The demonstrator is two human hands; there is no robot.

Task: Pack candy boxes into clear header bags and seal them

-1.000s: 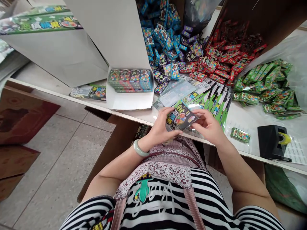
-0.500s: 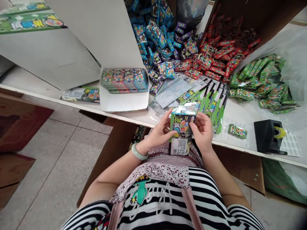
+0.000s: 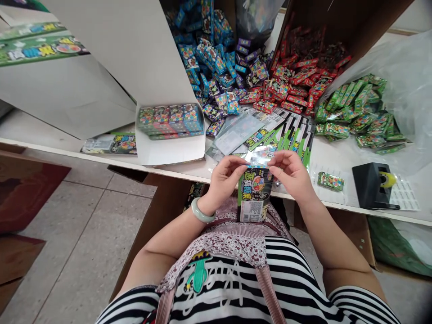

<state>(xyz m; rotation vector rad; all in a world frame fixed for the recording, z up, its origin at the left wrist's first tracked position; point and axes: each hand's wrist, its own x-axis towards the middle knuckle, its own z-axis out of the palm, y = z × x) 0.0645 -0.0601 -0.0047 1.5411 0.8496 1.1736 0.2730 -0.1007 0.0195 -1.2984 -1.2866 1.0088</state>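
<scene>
nearest the camera are a striped shirt [image 3: 293, 279] and a flowered apron [image 3: 232, 247]. just beyond them, over the lap and in front of the table edge, a flat black and green packet [image 3: 255, 193] hangs from both hands. the left hand [image 3: 229, 177], with a pale green bracelet [image 3: 202, 212] at its wrist, pinches the top left corner between thumb and fingers. the right hand [image 3: 290, 173] pinches the top right corner the same way, and a thin blue edge shows between the two.

along the near side of the table [image 3: 337, 157], to the right, a black tape dispenser [image 3: 369, 186] with a yellow roll stands by a sheet of labels [image 3: 407, 198], and a small green box [image 3: 330, 181] lies near it. past the hands, clear sleeves [image 3: 239, 137] lie beside fanned green and black cards [image 3: 295, 139]. to the left, an open white box [image 3: 170, 155] holds stacked small boxes [image 3: 168, 119], with another packet [image 3: 124, 145] lying flat beside it.

farther back are heaps of blue boxes [image 3: 209, 54], purple boxes [image 3: 256, 72] and red boxes [image 3: 297, 85], the red ones running into a brown carton [image 3: 364, 27]. on the right, green boxes [image 3: 361, 108] lie at a clear plastic bag [image 3: 398, 67]
</scene>
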